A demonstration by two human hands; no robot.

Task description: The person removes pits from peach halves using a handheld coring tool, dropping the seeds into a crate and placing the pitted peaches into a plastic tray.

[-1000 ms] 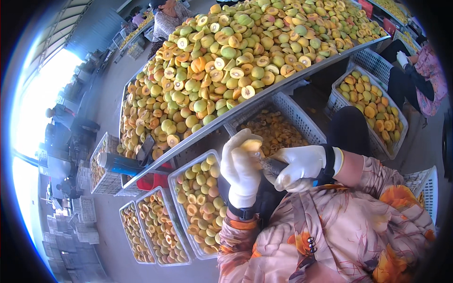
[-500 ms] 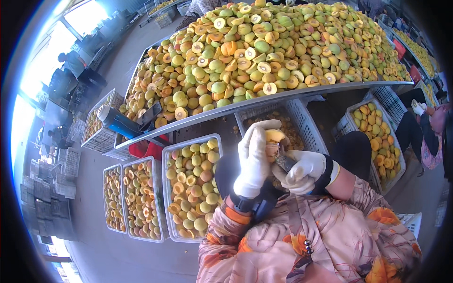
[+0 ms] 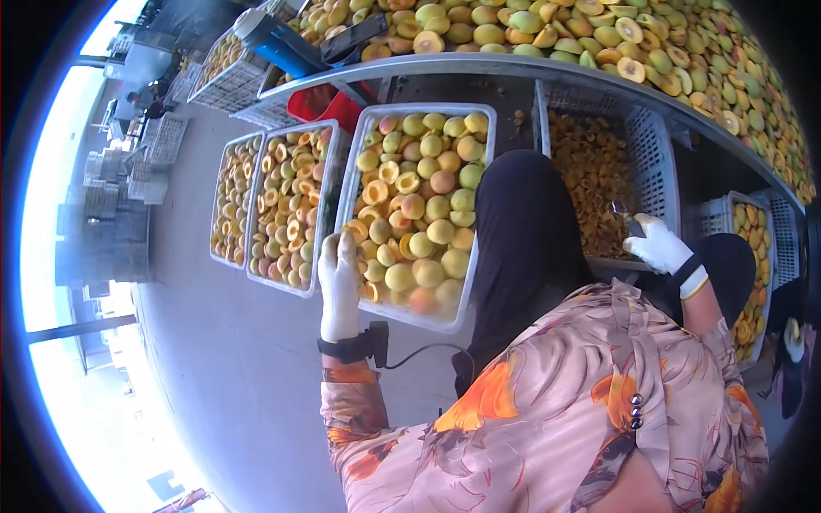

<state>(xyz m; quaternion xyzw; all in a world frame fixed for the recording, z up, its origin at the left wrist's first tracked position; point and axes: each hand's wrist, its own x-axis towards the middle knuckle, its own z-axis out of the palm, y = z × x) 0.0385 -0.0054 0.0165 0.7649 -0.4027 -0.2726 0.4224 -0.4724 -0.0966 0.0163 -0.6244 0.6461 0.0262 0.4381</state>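
My left hand (image 3: 339,286), in a white glove, is at the left rim of a pale plastic crate (image 3: 400,323) full of yellow-green peach halves (image 3: 398,275). Its fingers stretch along the rim, and no fruit shows in them; whether they press on the rim is unclear. My right hand (image 3: 663,246), gloved too, is closed around a small pitting tool (image 3: 622,210) with a shiny metal tip. That tool is over the near right part of a grey crate (image 3: 654,150) holding brown pits and scraps (image 3: 590,184).
A metal-edged table (image 3: 513,66) heaped with cut peaches runs across the far side. Two more filled crates (image 3: 280,286) stand to the left, another (image 3: 751,256) to the right. A blue bottle (image 3: 286,47), a phone (image 3: 355,36) and a red container (image 3: 321,104) are at the table's left end.
My hands have parted: the left went from the peach half at my middle to the left crate's rim, releasing the fruit. The right moved over the pit crate with the tool. The view swung down and left.
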